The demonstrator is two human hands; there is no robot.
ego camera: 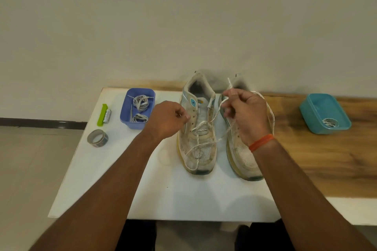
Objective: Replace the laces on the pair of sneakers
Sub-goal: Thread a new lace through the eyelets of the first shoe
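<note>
Two worn white sneakers stand side by side on the white board [122,189], toes toward me: the left sneaker [196,128] and the right sneaker [240,153]. A white lace [201,128] crosses the left sneaker's lower eyelets and trails over its toe. My left hand [167,120] pinches at the left sneaker's eyelet edge. My right hand [244,116] is raised over the right sneaker and grips the lace, whose end sticks up above the fingers while a loop hangs to the right of the hand.
A purple bin [137,108] with several rolled laces sits at the back left. A green clip with a battery [105,115] and a tape roll [97,138] lie left of it. A teal container [324,113] with a coiled lace rests on the wooden surface at right.
</note>
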